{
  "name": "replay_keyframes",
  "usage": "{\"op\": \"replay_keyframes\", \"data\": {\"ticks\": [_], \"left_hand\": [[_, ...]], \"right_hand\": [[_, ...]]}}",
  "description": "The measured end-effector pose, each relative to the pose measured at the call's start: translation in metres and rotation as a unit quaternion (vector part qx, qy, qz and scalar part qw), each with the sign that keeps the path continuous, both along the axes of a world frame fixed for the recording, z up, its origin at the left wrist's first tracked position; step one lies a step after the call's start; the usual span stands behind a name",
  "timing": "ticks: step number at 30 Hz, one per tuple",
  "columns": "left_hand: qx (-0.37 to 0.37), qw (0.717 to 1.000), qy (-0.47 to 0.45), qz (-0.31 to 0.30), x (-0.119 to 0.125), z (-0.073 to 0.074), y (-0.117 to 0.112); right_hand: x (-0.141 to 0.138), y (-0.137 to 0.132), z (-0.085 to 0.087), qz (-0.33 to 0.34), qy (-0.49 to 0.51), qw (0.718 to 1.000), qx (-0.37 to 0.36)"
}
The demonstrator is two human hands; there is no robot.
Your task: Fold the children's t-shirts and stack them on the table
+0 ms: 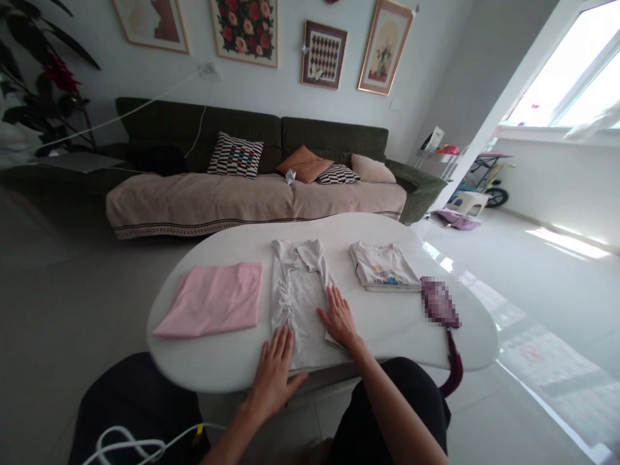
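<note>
A light grey collared shirt (305,290) lies on the white table (372,336) in front of me, its sides folded inward into a long narrow shape, with gathered creases along the left. My left hand (274,368) rests flat at the shirt's lower left edge, fingers stretched out. On the shirt's right side, my right hand (339,316) lies with its fingers spread. Neither hand grips the cloth. To the left is a folded pink cloth (217,300). A folded white T-shirt (384,266) with a printed front sits to the right.
A blurred-out maroon item (440,302) with a tassel (454,365) hangs over the table's right edge. Behind the table stands a green sofa (334,135) with several cushions. A white cable (130,445) crosses my left leg.
</note>
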State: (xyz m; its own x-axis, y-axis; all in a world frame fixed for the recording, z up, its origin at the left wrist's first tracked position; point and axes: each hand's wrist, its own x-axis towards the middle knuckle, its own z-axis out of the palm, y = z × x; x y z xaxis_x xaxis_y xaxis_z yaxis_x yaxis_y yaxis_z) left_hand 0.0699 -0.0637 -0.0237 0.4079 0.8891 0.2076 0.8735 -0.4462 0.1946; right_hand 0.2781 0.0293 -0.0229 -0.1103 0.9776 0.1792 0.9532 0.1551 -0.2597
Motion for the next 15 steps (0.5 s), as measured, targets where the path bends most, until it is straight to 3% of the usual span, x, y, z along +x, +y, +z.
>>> {"op": "replay_keyframes", "data": {"ticks": [5, 8, 12, 15], "left_hand": [[0.011, 0.996, 0.083, -0.015, -0.005, 0.0, -0.002], [0.006, 0.994, 0.098, -0.036, -0.008, 0.004, 0.0], [-0.009, 0.995, 0.092, -0.029, -0.009, 0.007, -0.002], [-0.016, 0.995, 0.093, -0.035, -0.008, 0.008, -0.004]], "right_hand": [[0.008, -0.013, 0.021, 0.014, 0.049, 0.997, 0.05], [0.024, -0.043, 0.03, 0.02, 0.106, 0.994, 0.023], [0.033, -0.099, 0.017, 0.068, 0.068, 0.995, -0.035], [0.02, -0.126, 0.005, 0.043, 0.004, 0.999, -0.013]]}}
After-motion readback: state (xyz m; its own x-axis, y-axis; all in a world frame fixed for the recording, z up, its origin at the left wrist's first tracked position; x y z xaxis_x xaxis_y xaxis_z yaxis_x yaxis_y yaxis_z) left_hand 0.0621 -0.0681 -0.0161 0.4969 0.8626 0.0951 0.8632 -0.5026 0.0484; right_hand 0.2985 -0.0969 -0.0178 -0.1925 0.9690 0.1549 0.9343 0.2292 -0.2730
